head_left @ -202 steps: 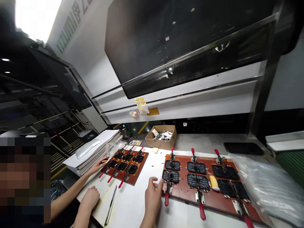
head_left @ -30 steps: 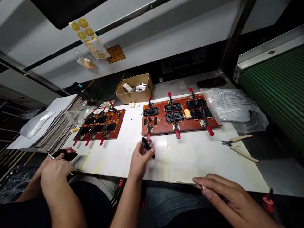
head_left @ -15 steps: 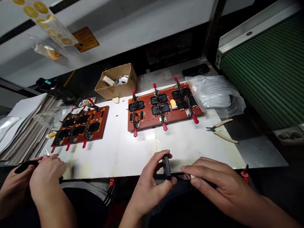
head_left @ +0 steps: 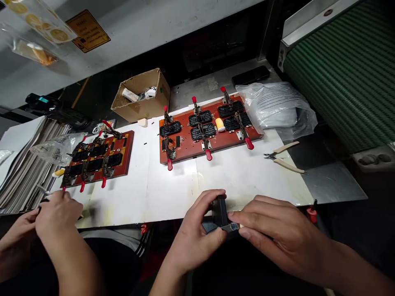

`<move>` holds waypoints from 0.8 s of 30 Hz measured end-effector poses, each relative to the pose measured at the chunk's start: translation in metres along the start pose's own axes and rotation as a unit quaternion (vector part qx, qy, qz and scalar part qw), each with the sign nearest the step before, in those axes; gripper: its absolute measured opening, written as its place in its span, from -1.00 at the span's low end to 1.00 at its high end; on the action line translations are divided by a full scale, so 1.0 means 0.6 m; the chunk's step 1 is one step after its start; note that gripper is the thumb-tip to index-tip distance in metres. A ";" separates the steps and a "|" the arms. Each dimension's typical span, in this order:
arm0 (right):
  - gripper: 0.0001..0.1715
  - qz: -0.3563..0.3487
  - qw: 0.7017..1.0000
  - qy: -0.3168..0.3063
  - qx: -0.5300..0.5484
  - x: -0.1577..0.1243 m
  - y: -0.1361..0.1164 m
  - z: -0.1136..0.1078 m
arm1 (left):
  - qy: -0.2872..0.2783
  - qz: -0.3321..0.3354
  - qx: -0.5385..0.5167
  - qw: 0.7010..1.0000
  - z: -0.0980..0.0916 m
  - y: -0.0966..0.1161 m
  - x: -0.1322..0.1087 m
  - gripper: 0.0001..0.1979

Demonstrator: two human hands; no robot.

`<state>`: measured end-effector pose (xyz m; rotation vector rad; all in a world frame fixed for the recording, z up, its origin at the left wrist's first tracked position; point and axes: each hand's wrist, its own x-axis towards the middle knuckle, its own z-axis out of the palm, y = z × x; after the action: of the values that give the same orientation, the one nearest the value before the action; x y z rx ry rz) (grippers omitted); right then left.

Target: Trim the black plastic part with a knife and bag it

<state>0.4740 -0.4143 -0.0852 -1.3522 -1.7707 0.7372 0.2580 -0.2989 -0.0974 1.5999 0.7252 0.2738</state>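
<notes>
My left hand point(head_left: 197, 234) grips a flat black plastic part point(head_left: 219, 210) on edge, between the thumb and fingers. In my right hand point(head_left: 274, 234) is a small knife point(head_left: 231, 227), its metal blade lying against the lower edge of the black part. The fingers cover most of the knife's pale handle. Both hands are at the front edge of the white-covered table point(head_left: 173, 197). Beyond them lies a red-brown fixture board point(head_left: 185, 154) with red-handled toggle clamps and several black ribbed parts on it.
Cream-handled nippers point(head_left: 285, 156) lie at the right, near a plastic bag point(head_left: 277, 107). A cardboard box point(head_left: 138, 109) stands behind. At the left are a second clamp board point(head_left: 123, 164) and a co-worker's hands point(head_left: 57, 213). A green ribbed conveyor point(head_left: 339, 78) borders the right side.
My right hand has moved left, bringing the knife blade against the black part. The black part has turned slightly in my left hand. The camera view has shifted a little.
</notes>
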 end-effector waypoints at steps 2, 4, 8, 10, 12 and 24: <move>-0.49 -0.004 1.000 0.002 -0.002 -0.001 0.001 -0.001 | -0.001 -0.006 -0.001 1.000 0.003 -0.001 0.001 -0.24; -0.48 -0.007 1.000 0.002 -0.006 -0.001 0.002 -0.001 | 0.000 -0.008 0.000 1.000 0.005 -0.001 0.002 -0.23; -0.50 -0.011 1.000 -0.012 -0.014 -0.003 0.001 -0.002 | -0.004 -0.005 0.007 1.000 0.006 -0.002 0.002 -0.26; -0.51 -0.013 1.000 -0.014 -0.021 -0.004 0.005 -0.002 | -0.005 -0.009 0.012 1.000 0.005 -0.001 0.001 -0.28; -0.56 0.003 0.999 -0.004 -0.038 -0.002 0.017 -0.004 | -0.013 -0.007 0.012 1.000 0.005 0.002 0.000 -0.30; -0.75 0.229 0.969 0.003 0.091 -0.005 0.030 -0.001 | -0.019 -0.043 -0.155 0.987 0.024 -0.003 -0.008 -0.32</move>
<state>0.4844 -0.4124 -0.1004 -1.6513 -1.3545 1.1119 0.2620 -0.3135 -0.1008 1.2726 0.6847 0.2786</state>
